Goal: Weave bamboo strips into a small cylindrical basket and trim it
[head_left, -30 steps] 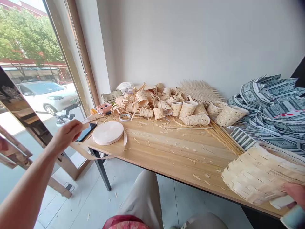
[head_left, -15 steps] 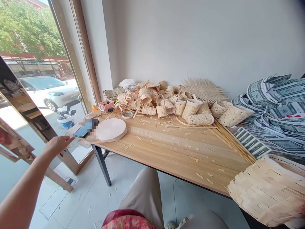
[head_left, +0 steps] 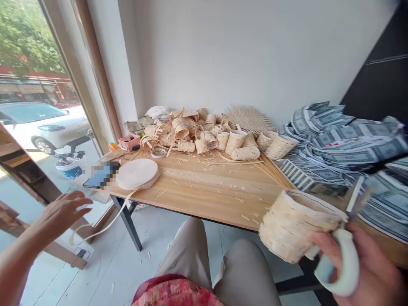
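Note:
My left hand (head_left: 65, 209) reaches out at the left, off the table's near corner, its fingers apart with nothing in them. Just below and right of it, a pale strip (head_left: 111, 223) hangs in a curl from the flat white roll (head_left: 137, 173) on the table. At the lower right my right hand (head_left: 366, 259) is closed around white-handled scissors (head_left: 342, 272), a finger or thumb through the handle loop. That same hand also grips a woven wood-strip basket (head_left: 295, 229) by its rim side. The scissor blades are mostly blurred.
Along the wall side of the wooden table (head_left: 204, 191) lies a heap of small woven baskets (head_left: 188, 131). A phone (head_left: 102, 175), a tape roll (head_left: 158, 152) and a pink box (head_left: 129, 142) are at the left end. Patterned bands (head_left: 344, 131) pile up at the right.
The basket has come further into view at the right, now with the scissors visible in my right hand. My left hand has lowered and spread its fingers; the strip now dangles from the roll.

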### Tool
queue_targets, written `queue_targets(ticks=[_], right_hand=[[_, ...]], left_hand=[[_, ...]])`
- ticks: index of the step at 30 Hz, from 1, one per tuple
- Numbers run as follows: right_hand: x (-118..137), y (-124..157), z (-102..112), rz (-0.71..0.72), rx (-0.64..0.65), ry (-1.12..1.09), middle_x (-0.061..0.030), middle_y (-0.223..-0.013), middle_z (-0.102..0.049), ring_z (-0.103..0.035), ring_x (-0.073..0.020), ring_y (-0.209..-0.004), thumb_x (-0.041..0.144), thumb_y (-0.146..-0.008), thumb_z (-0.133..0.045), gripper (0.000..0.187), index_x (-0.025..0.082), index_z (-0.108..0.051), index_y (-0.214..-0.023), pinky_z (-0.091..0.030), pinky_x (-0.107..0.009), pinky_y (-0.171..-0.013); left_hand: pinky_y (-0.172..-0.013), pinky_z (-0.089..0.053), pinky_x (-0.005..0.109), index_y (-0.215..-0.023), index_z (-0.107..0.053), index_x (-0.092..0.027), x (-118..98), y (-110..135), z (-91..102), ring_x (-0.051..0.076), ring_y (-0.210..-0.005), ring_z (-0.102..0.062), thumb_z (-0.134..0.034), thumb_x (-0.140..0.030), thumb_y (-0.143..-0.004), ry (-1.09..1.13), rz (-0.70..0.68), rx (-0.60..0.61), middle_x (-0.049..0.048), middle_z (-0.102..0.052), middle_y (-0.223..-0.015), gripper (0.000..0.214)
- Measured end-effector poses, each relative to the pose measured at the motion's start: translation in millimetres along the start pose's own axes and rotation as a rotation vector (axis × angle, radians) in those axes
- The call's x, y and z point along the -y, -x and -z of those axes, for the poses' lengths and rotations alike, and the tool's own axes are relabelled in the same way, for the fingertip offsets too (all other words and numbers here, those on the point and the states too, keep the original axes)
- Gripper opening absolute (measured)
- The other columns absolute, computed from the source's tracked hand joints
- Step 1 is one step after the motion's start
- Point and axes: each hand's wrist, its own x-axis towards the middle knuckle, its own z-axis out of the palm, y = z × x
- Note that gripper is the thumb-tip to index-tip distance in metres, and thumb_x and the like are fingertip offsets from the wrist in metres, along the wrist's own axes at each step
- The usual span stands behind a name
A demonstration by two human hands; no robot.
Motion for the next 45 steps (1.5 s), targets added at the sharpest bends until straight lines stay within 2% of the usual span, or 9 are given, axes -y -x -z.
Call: queue_targets(ticks=[4,7,10,13,16,20,25,35,45], right_hand=[[16.4,11.8,-14.8,-0.06,0.109,-0.191,-0.0053,-0.1,-0.061,-0.057,-0.0217,-0.089,0.041,-0.056,-0.076,0.053,0.025,-0.052,-0.101,-0.048,-0.032,-0.075],[21.1,19.4,-21.1,-0.056,0.194,-0.212,-0.0023,-0.095,-0.062,-0.058,-0.0181,-0.083,0.033,-0.058,-0.076,0.055,0.024,-0.048,-0.104,-0.047,-0.028,-0.073],[20.4,25.2,-23.6,-0.025,0.219,-0.238,-0.0015,-0.094,-0.063,-0.058,-0.0179,-0.086,0.032,-0.059,-0.076,0.051,0.023,-0.049,-0.101,-0.046,-0.027,-0.075],[19.0,29.6,-26.8,-0.024,0.21,-0.279,-0.0027,-0.096,-0.063,-0.058,-0.0194,-0.087,0.035,-0.059,-0.075,0.05,0.023,-0.049,-0.1,-0.046,-0.029,-0.076],[16.9,32.8,-31.6,-0.081,0.184,-0.255,-0.0046,-0.096,-0.063,-0.059,-0.0213,-0.086,0.038,-0.06,-0.074,0.053,0.022,-0.047,-0.102,-0.048,-0.032,-0.075],[12.1,32.5,-31.9,-0.087,0.173,-0.23,-0.0059,-0.097,-0.063,-0.059,-0.0222,-0.089,0.04,-0.062,-0.073,0.05,0.022,-0.048,-0.1,-0.048,-0.033,-0.076],[5.5,24.9,-19.0,-0.093,0.123,-0.317,-0.0072,-0.094,-0.065,-0.061,-0.0216,-0.09,0.042,-0.069,-0.067,0.041,0.022,-0.047,-0.099,-0.048,-0.036,-0.081],[-18.5,22.9,-26.5,-0.172,0.051,-0.261,-0.0048,-0.102,-0.061,-0.058,-0.022,-0.095,0.032,-0.059,-0.073,0.052,0.025,-0.047,-0.104,-0.048,-0.034,-0.08],[-15.2,26.2,-32.4,-0.147,0.234,-0.14,-0.0038,-0.094,-0.062,-0.06,-0.0184,-0.083,0.023,-0.067,-0.064,0.041,0.022,-0.048,-0.104,-0.05,-0.027,-0.072]], left_hand=[[-0.084,-0.043,0.03,-0.099,-0.061,-0.032,-75.8,-6.2,-33.7,0.021,-0.091,-0.058,-0.06,-0.044,-0.072,0.29,-0.157,0.121,-0.0015,-0.065,-0.099,0.029],[-0.084,-0.046,0.032,-0.116,-0.051,-0.027,-149.8,-3.0,-69.1,0.021,-0.094,-0.058,-0.058,-0.04,-0.076,0.619,-0.352,0.352,0.0048,-0.064,-0.101,0.043],[-0.09,-0.043,0.038,-0.13,-0.035,-0.03,-214.4,-1.9,-99.7,0.024,-0.11,-0.05,-0.062,-0.034,-0.074,0.893,-0.534,0.523,0.0094,-0.052,-0.123,0.063],[-0.095,-0.037,0.043,-0.135,-0.025,-0.033,-260.5,-4.1,-123.2,0.027,-0.121,-0.04,-0.068,-0.031,-0.069,1.155,-0.544,0.683,0.0105,-0.038,-0.136,0.079],[-0.096,-0.035,0.043,-0.134,-0.03,-0.029,-288.4,-2.5,-141.5,0.029,-0.119,-0.042,-0.073,-0.033,-0.064,1.405,-0.5,0.904,0.0103,-0.044,-0.132,0.082],[-0.089,-0.04,0.038,-0.112,-0.056,-0.016,-299.4,1.9,-157.5,0.029,-0.103,-0.055,-0.075,-0.034,-0.06,1.54,-0.319,1.035,0.011,-0.061,-0.111,0.058],[-0.08,-0.044,0.037,-0.106,-0.06,-0.014,-297.0,-5.5,-164.0,0.031,-0.099,-0.057,-0.073,-0.043,-0.06,1.717,-0.026,1.076,0.0129,-0.064,-0.104,0.055],[-0.085,-0.043,0.038,-0.106,-0.058,-0.016,-326.6,-5.2,-177.6,0.027,-0.093,-0.059,-0.07,-0.046,-0.063,1.805,0.046,0.938,0.0099,-0.065,-0.098,0.054],[-0.063,-0.047,0.023,-0.098,-0.06,-0.017,-318.7,-6.9,-167.9,0.018,-0.075,-0.062,-0.073,-0.034,-0.064,1.698,0.005,0.803,0.0066,-0.066,-0.086,0.04]])
